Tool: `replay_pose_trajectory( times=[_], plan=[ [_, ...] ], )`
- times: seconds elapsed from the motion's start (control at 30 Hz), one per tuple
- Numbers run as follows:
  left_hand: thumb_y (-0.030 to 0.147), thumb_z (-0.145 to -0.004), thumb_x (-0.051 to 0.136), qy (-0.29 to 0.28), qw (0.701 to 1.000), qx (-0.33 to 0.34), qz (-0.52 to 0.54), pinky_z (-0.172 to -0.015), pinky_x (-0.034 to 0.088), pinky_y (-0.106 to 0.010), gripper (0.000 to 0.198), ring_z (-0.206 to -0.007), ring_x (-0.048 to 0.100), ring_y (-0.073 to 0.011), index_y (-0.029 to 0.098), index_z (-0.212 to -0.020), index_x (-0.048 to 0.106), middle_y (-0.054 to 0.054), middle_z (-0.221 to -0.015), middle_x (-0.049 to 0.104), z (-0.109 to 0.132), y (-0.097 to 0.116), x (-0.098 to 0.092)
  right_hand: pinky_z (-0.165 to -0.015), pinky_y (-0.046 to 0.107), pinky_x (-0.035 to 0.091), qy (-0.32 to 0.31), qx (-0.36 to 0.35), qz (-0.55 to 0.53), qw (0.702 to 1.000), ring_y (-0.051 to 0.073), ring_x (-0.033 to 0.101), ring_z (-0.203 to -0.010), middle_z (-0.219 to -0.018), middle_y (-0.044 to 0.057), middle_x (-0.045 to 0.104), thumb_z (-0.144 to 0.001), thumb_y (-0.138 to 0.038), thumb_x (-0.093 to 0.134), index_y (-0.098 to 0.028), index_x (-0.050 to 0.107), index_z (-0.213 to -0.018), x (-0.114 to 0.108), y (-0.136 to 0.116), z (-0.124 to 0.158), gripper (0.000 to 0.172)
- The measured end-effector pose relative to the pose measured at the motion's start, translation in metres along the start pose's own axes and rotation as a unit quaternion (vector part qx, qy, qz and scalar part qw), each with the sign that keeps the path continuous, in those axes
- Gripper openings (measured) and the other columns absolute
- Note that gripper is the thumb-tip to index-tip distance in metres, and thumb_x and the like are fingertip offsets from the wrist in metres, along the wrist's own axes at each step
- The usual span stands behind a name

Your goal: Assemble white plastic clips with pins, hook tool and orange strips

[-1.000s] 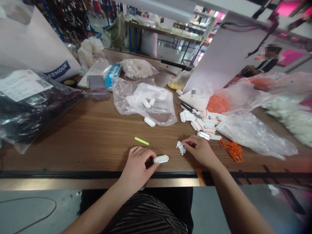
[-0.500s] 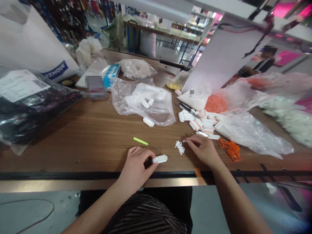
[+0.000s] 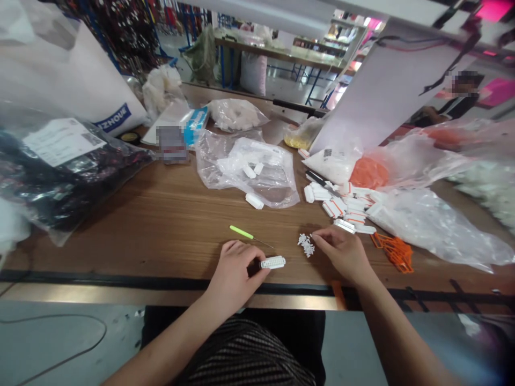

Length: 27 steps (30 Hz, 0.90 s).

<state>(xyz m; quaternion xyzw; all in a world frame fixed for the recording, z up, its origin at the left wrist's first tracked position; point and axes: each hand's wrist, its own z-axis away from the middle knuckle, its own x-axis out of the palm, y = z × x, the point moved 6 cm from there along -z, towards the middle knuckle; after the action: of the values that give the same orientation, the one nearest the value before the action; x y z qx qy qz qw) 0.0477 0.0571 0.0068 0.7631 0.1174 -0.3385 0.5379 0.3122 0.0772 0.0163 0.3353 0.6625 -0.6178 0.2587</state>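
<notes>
My left hand [image 3: 237, 271] rests on the wooden table [image 3: 161, 225] near its front edge, fingers closed on one end of a white multi-pin connector housing [image 3: 272, 262]. My right hand [image 3: 341, 251] lies to the right of it, fingertips pinched beside a small heap of tiny white plastic pieces [image 3: 306, 244]; whether one sits between the fingers I cannot make out. A thin pick with a green handle [image 3: 243, 232] lies on the table just beyond my left hand.
Orange clips [image 3: 396, 251] and white-and-orange connectors [image 3: 346, 206] lie right of my right hand. A clear bag of white housings [image 3: 253, 169] sits mid-table, one loose housing [image 3: 254, 201] before it. Dark bagged goods [image 3: 60, 177] fill the left; plastic bags [image 3: 434, 225] the right. A person sits far right.
The view has shifted slightly. My right hand's fingertips have stayed at the right side of the small white pieces, which look a little more spread. My left hand keeps hold of the connector.
</notes>
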Motion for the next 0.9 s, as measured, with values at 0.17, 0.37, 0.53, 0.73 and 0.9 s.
replay_pose_trajectory(
  times=[0.17, 0.37, 0.53, 0.73, 0.9],
  plan=[
    [0.02, -0.085, 0.076, 0.001, 1.0, 0.006, 0.009, -0.096, 0.038, -0.046, 0.015, -0.085, 0.062, -0.0215, 0.024, -0.086, 0.062, 0.003, -0.084, 0.07, 0.0, 0.0, -0.001, -0.081, 0.036, 0.044, -0.097, -0.163, -0.031, 0.981, 0.018, 0.064, -0.079, -0.08, 0.001, 0.071, -0.095, -0.03, 0.064, -0.025, 0.074, -0.085, 0.036, -0.075, 0.026, 0.015],
    [0.022, -0.088, 0.075, 0.007, 1.0, 0.007, 0.02, -0.094, 0.038, -0.044, 0.013, -0.084, 0.062, -0.0209, 0.023, -0.084, 0.062, 0.004, -0.082, 0.069, 0.0, 0.001, -0.002, -0.08, 0.036, 0.039, -0.11, -0.201, -0.009, 0.973, 0.017, 0.059, -0.077, -0.075, -0.001, 0.065, -0.096, -0.023, 0.064, -0.023, 0.071, -0.083, 0.054, -0.096, 0.03, 0.014],
    [0.022, -0.088, 0.075, 0.003, 1.0, 0.006, 0.018, -0.094, 0.038, -0.044, 0.013, -0.085, 0.062, -0.0208, 0.023, -0.085, 0.063, 0.003, -0.083, 0.069, 0.0, 0.001, -0.001, -0.081, 0.035, 0.036, -0.105, -0.221, 0.011, 0.97, 0.017, 0.057, -0.076, -0.075, -0.001, 0.065, -0.096, -0.021, 0.064, -0.022, 0.07, -0.083, 0.052, -0.098, 0.031, 0.014],
    [0.019, -0.085, 0.076, 0.005, 1.0, 0.005, 0.021, -0.094, 0.039, -0.045, 0.015, -0.084, 0.062, -0.0208, 0.023, -0.085, 0.062, 0.003, -0.082, 0.068, 0.0, 0.0, -0.001, -0.081, 0.037, 0.034, -0.085, -0.253, 0.045, 0.963, 0.017, 0.056, -0.075, -0.075, 0.0, 0.065, -0.096, -0.02, 0.063, -0.02, 0.067, -0.08, 0.054, -0.105, 0.036, 0.017],
    [0.021, -0.086, 0.075, 0.003, 1.0, 0.007, 0.019, -0.094, 0.04, -0.045, 0.014, -0.084, 0.063, -0.0217, 0.023, -0.085, 0.061, 0.003, -0.084, 0.07, 0.0, 0.002, -0.002, -0.079, 0.036, 0.036, -0.073, -0.264, 0.057, 0.96, 0.018, 0.056, -0.075, -0.075, 0.001, 0.065, -0.095, -0.019, 0.062, -0.021, 0.068, -0.081, 0.054, -0.105, 0.035, 0.015]
  ],
)
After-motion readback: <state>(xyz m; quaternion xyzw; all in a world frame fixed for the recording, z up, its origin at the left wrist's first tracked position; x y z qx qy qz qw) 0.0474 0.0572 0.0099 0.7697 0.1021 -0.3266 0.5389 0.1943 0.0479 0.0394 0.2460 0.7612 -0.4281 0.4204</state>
